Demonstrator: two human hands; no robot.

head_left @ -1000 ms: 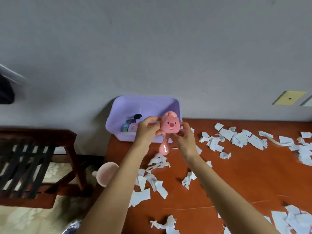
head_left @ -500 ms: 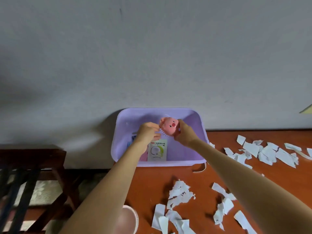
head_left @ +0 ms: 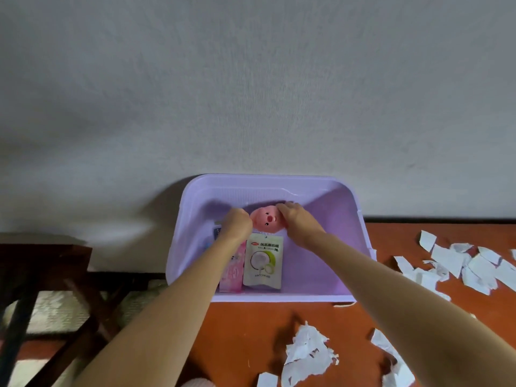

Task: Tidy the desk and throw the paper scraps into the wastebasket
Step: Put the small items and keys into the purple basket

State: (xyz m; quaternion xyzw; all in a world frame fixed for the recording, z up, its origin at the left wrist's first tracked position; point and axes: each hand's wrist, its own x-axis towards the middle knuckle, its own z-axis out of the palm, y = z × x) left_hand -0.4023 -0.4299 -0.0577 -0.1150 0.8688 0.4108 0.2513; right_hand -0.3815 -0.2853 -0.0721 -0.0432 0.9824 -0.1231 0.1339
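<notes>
A pink toy-faced brush (head_left: 266, 220) lies low inside the purple plastic bin (head_left: 349, 219) near its back wall. My left hand (head_left: 237, 224) grips its left side with curled fingers. My right hand (head_left: 297, 216) holds its right side. White paper scraps (head_left: 307, 350) lie on the orange-red desk (head_left: 243, 336) in front of the bin, and several more scraps (head_left: 458, 263) are spread to the right. No wastebasket is clearly visible.
In the bin lie a white matcha sachet (head_left: 263, 263) and a pink packet (head_left: 231, 272). The bin stands against a grey wall (head_left: 251, 93). A dark wooden chair (head_left: 47, 275) is left of the desk. A pale pink round object (head_left: 198, 382) shows at the bottom edge.
Both hands carried the pink brush from above the desk into the bin and lowered it toward the bottom. The view moved closer to the bin.
</notes>
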